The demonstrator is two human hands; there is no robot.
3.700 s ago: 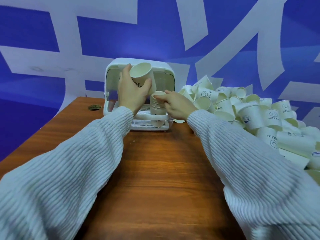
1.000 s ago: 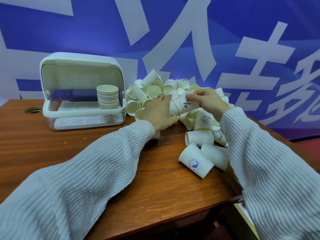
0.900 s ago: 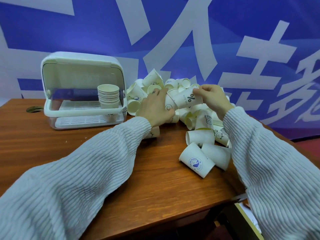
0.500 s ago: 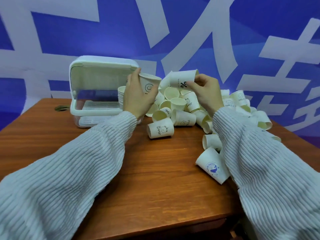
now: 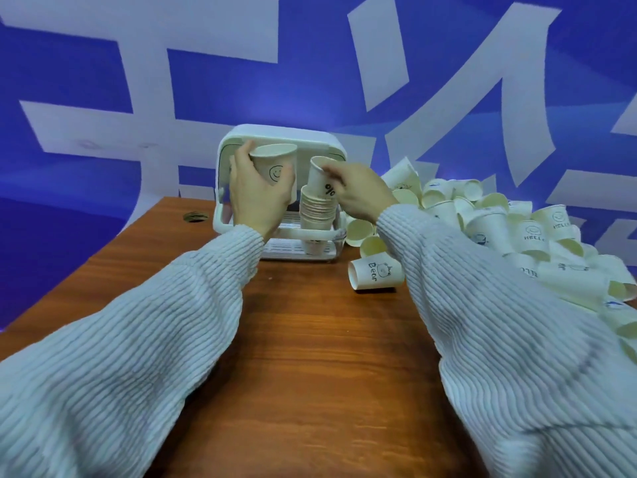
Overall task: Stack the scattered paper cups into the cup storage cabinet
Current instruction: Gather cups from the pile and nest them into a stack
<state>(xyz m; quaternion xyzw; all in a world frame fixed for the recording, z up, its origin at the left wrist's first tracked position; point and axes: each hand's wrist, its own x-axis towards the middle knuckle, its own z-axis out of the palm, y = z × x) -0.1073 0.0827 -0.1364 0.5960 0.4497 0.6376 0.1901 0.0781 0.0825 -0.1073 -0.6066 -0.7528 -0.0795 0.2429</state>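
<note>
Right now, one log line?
left hand: holds smiley cup | right hand: seating percent cup on stack | cabinet open

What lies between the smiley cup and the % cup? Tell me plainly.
Nothing solid: in the head view a narrow gap separates the smiley cup in the left hand from the % cup in the right hand; only the cabinet interior shows through.

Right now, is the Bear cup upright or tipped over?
Tipped over. The Bear cup lies on its side on the table, mouth facing left.

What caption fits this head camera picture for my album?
Right hand lowers a percent-sign cup onto the cabinet stack; left hand holds a smiley cup.
</note>
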